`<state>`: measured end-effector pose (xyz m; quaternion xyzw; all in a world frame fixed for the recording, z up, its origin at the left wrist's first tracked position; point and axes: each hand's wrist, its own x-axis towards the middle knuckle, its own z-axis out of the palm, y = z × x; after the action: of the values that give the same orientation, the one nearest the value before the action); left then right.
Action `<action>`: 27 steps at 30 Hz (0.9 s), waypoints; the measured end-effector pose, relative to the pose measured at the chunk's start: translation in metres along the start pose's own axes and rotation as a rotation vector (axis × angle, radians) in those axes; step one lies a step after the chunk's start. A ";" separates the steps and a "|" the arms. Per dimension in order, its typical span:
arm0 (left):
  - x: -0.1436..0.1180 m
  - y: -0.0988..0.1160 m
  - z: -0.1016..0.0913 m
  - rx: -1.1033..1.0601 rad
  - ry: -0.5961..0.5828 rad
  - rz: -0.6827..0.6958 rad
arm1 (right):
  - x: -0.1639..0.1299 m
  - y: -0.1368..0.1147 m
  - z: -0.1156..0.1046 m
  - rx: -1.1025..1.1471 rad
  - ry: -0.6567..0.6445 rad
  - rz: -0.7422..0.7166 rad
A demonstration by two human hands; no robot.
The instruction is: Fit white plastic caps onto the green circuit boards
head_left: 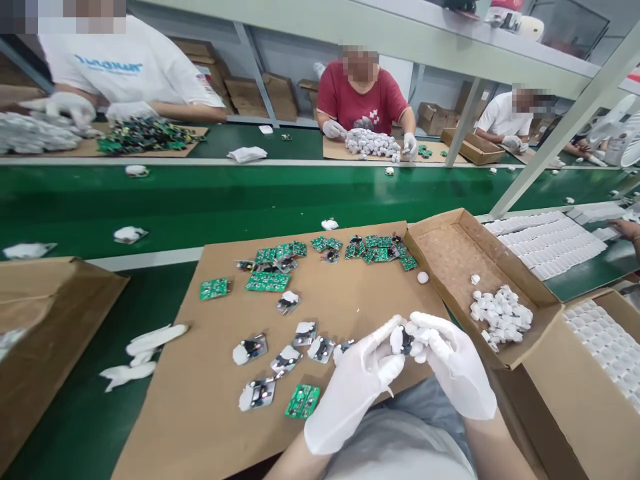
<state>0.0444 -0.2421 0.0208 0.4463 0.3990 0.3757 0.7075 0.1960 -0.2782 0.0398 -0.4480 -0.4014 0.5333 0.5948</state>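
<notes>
My left hand (356,381), in a white glove, pinches a small circuit board (406,343) with a black part and white material on it. My right hand (456,365), gloved too, closes its fingertips on the same board from the other side; the fingers hide much of it. Just left of my hands, on a cardboard sheet (200,427), lie several small boards with white lumps, one of them a board (286,360) with a black part. A green board panel (303,401) rests near the sheet's front. Farther back are groups of green boards (267,281).
A shallow cardboard tray (440,243) with white pieces (503,313) stands at right, beside a box of white parts (607,340). An empty glove (155,339) lies left. Beyond runs a green conveyor (225,200) carrying small items; co-workers sit across it.
</notes>
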 end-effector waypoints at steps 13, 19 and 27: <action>-0.018 0.012 0.002 -0.257 0.302 0.084 | -0.024 -0.025 0.009 -0.716 0.026 -0.509; -0.023 0.017 0.005 -0.190 0.318 0.175 | -0.022 -0.017 0.018 -0.868 -0.030 -0.630; -0.021 0.009 0.002 -0.134 0.360 0.077 | -0.027 -0.018 0.004 -0.946 -0.145 -0.583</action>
<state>0.0363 -0.2587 0.0347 0.3385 0.4760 0.5019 0.6379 0.1939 -0.3047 0.0584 -0.4988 -0.7440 0.1379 0.4226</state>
